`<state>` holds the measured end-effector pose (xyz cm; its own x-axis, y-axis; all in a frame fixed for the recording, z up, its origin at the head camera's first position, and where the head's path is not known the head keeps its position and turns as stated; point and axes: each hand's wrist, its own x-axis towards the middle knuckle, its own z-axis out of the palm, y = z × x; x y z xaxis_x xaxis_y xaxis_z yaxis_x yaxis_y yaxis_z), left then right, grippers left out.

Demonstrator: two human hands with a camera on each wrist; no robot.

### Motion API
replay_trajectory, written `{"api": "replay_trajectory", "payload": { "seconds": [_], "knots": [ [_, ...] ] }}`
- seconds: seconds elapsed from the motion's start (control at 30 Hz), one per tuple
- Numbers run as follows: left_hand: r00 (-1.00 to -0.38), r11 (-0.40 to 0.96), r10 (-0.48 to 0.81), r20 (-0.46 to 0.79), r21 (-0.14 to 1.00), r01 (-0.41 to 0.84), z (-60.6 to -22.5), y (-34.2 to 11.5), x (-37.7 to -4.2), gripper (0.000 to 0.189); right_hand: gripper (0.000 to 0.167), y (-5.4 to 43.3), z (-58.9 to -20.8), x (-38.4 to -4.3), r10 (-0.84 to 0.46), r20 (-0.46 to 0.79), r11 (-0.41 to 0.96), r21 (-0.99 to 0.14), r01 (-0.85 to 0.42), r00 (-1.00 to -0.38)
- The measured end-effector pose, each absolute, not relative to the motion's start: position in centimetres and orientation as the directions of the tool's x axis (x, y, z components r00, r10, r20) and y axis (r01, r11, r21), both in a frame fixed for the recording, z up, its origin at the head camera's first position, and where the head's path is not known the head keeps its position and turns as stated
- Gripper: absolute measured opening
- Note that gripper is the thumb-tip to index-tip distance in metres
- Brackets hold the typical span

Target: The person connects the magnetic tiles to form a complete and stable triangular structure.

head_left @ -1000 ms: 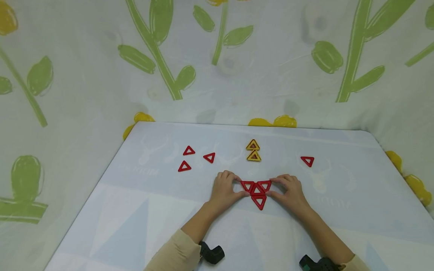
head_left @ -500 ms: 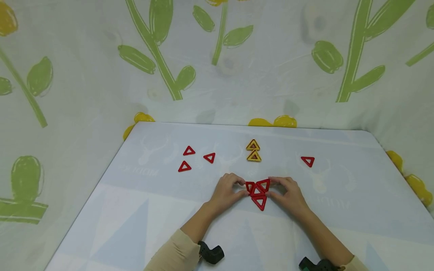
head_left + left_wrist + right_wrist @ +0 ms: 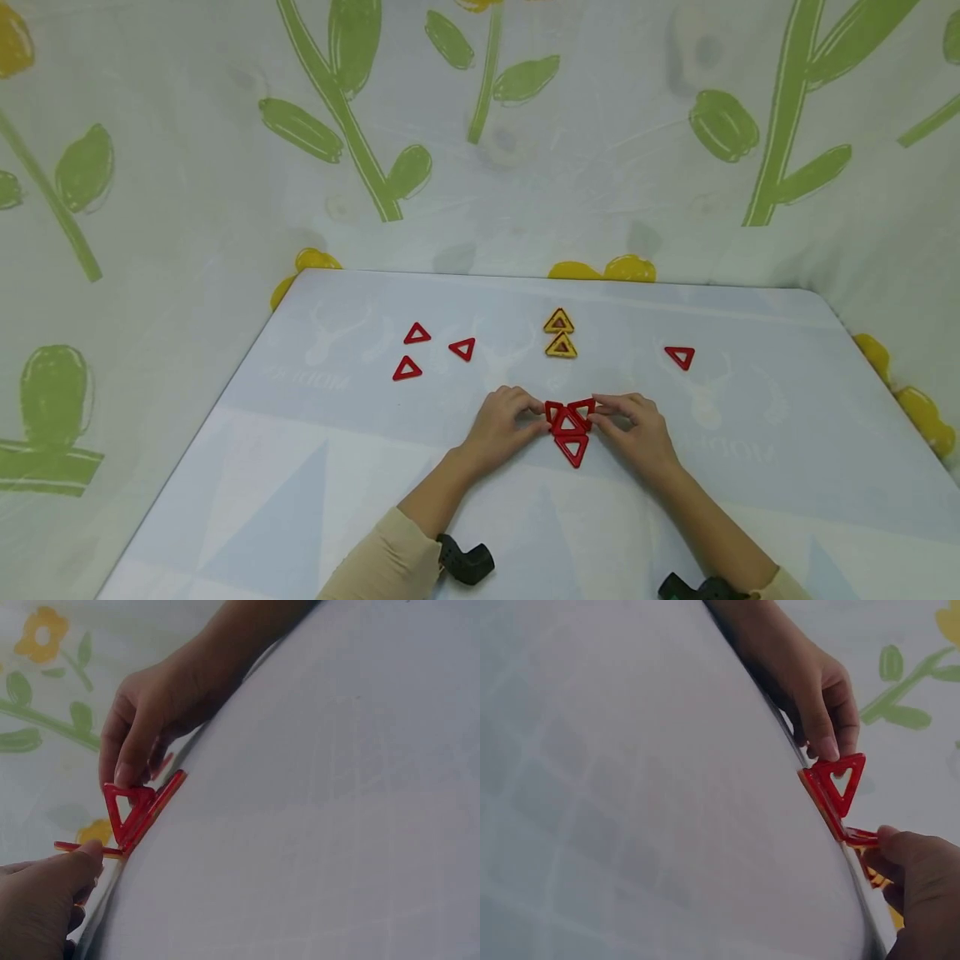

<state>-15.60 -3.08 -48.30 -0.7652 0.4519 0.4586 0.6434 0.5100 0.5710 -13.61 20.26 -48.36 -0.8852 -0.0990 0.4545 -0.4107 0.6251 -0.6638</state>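
Red triangular magnetic tiles are joined edge to edge in front of me. My left hand [image 3: 504, 427] pinches the left tile [image 3: 553, 405], and my right hand [image 3: 639, 432] pinches the right tile [image 3: 582, 403]. Both of these tiles tilt up from the table, as the wrist views show. Between them lies the middle tile [image 3: 568, 432], flat, with the bottom tile [image 3: 572, 439] against its near edge. In the left wrist view the right tile [image 3: 114, 810] stands raised under the right hand's fingers. The right wrist view shows the left tile [image 3: 853, 787] raised in the left hand.
Several loose red triangles lie further off: a group at left, including one triangle [image 3: 407, 376], and a single triangle [image 3: 680, 349] at right. Two yellow triangles [image 3: 560, 354] touch at the back of the pale table [image 3: 300, 467]. Behind hangs a flower-print cloth [image 3: 585, 192].
The left and right tiles, flat a second ago, have been folded up from the table around the middle tile. Both hands have moved slightly inward with them.
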Motion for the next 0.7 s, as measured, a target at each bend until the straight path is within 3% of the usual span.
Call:
{"api": "replay_trajectory", "payload": {
  "seconds": [0.4, 0.7],
  "knots": [
    [-0.738, 0.549, 0.488, 0.465, 0.494, 0.674, -48.22, -2.90, -15.55, 0.020, 0.029, 19.96, -48.49, -13.54, -0.106, 0.389, 0.641, -0.677, -0.362, -0.915],
    [-0.716, 0.532, 0.511, 0.476, 0.480, 0.698, -48.31, -2.87, -15.64, 0.020, 0.026, 20.08, -48.61, -13.53, -0.151, 0.463, 0.622, -0.642, -0.449, -0.873]
  ]
}}
